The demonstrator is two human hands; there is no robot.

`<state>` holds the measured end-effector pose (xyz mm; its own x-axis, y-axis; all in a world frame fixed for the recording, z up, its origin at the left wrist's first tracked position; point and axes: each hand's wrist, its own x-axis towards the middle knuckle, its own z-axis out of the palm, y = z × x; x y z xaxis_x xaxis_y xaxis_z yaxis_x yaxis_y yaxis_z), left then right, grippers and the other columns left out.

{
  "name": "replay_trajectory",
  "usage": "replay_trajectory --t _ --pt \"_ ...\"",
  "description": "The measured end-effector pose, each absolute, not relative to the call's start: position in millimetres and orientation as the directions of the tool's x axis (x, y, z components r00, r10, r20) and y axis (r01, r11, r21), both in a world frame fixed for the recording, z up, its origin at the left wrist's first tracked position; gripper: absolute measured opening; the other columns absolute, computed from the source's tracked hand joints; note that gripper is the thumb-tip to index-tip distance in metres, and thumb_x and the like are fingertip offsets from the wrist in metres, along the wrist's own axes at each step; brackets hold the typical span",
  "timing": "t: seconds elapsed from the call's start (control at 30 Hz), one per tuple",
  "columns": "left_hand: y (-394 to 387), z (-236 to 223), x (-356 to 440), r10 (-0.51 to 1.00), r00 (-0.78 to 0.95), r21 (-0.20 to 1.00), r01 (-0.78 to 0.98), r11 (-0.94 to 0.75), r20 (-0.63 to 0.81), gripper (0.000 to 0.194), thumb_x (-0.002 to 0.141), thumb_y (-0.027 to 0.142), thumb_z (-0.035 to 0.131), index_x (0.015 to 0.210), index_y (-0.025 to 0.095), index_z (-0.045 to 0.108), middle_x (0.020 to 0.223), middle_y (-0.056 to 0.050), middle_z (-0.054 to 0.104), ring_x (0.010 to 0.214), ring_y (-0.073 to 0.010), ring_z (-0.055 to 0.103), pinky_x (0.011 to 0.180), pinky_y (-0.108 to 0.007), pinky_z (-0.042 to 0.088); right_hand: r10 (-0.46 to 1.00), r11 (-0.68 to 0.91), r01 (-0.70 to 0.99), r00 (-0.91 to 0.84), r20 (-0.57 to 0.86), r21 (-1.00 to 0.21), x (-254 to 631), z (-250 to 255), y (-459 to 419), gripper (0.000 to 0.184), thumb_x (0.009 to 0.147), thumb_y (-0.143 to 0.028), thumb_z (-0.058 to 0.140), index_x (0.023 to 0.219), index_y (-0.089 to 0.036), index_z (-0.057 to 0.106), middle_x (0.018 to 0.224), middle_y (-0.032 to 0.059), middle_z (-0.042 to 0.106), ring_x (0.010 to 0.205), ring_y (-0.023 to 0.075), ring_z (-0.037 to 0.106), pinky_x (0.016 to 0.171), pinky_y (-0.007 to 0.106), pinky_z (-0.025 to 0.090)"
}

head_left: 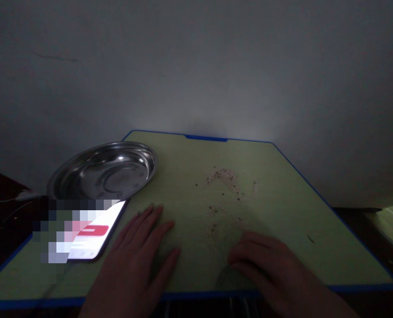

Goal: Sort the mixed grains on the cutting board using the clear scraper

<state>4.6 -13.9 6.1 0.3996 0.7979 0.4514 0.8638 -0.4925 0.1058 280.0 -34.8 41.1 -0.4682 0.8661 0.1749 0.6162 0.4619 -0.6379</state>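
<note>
My left hand (135, 251) lies flat on the pale green tabletop (179, 176), fingers spread, holding nothing. Close to its left side rests a phone (92, 240) with a lit screen, partly blurred out by pixel blocks. My right hand (266, 260) is low over the front of the table with its fingers curled together. Beside its thumb shows a faint rounded, see-through shape (228, 278), too dim to name; whether the fingers grip it is unclear. Beyond the right hand, tiny pale grains (228, 176) mixed with black specks are scattered loosely across the surface.
A shiny round steel basin (117, 174) stands at the table's left rear. Blue edging (302, 176) borders the table, which backs onto a grey wall (196, 66). A small dark sliver (311, 239) lies to the right. White cables (27, 194) hang at the far left.
</note>
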Motion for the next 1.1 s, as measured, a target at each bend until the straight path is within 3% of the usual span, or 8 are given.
replay_trajectory --t 0.1,0.23,0.37,0.43,0.6,1.1 --pt "-13 6 4 0.805 0.385 0.112 0.871 -0.479 0.451 0.043 0.089 0.054 0.051 0.120 0.027 0.064 0.137 -0.013 0.062 0.124 -0.0370 0.059 0.094 -0.060 0.053 0.854 0.517 0.679 -0.454 0.255 -0.521 273 33 -27 0.023 0.098 -0.019 0.046 0.093 -0.019 0.068 0.084 0.0054 0.070 0.075 0.0181 0.066 0.067 0.029 0.053" --pt "-13 5 3 0.807 0.377 0.126 0.870 -0.477 0.454 0.042 0.088 0.053 0.053 0.120 0.029 0.064 0.137 -0.010 0.062 0.123 -0.0349 0.060 0.095 -0.056 0.054 0.799 0.579 0.775 -0.478 0.364 -0.254 281 27 -7 0.035 0.102 -0.021 0.037 0.093 -0.014 0.070 0.076 0.0085 0.069 0.064 0.0211 0.067 0.057 0.032 0.052" --pt "-13 4 2 0.803 0.380 0.125 0.867 -0.482 0.459 0.042 0.087 0.053 0.054 0.119 0.028 0.064 0.139 -0.010 0.062 0.123 -0.0351 0.060 0.095 -0.057 0.054 0.802 0.521 0.851 -0.462 0.379 -0.066 302 30 14 0.037 0.103 -0.023 0.035 0.093 -0.014 0.069 0.078 0.0090 0.069 0.063 0.0221 0.067 0.055 0.033 0.051" --pt "-12 4 2 0.795 0.384 0.114 0.867 -0.486 0.468 0.042 0.087 0.053 0.054 0.120 0.028 0.064 0.138 -0.010 0.062 0.122 -0.0356 0.061 0.094 -0.057 0.054 0.819 0.482 0.874 -0.425 0.385 -0.059 309 34 22 0.035 0.102 -0.023 0.036 0.093 -0.015 0.068 0.079 0.0087 0.069 0.066 0.0218 0.068 0.059 0.033 0.052" --pt "-12 5 3 0.767 0.405 0.076 0.860 -0.504 0.498 0.042 0.089 0.052 0.051 0.117 0.025 0.066 0.133 -0.015 0.065 0.118 -0.0382 0.063 0.087 -0.059 0.058 0.850 0.473 0.864 -0.395 0.350 -0.174 300 43 35 0.028 0.100 -0.021 0.039 0.091 -0.016 0.065 0.080 0.0071 0.069 0.071 0.0209 0.067 0.065 0.032 0.050" --pt "-12 4 3 0.766 0.424 0.056 0.858 -0.510 0.483 0.042 0.091 0.051 0.050 0.119 0.024 0.065 0.135 -0.015 0.063 0.119 -0.0388 0.063 0.084 -0.061 0.058 0.840 0.534 0.829 -0.500 0.210 -0.165 262 41 69 0.018 0.096 -0.018 0.050 0.084 -0.017 0.063 0.080 0.0062 0.070 0.070 0.0179 0.064 0.062 0.027 0.041"
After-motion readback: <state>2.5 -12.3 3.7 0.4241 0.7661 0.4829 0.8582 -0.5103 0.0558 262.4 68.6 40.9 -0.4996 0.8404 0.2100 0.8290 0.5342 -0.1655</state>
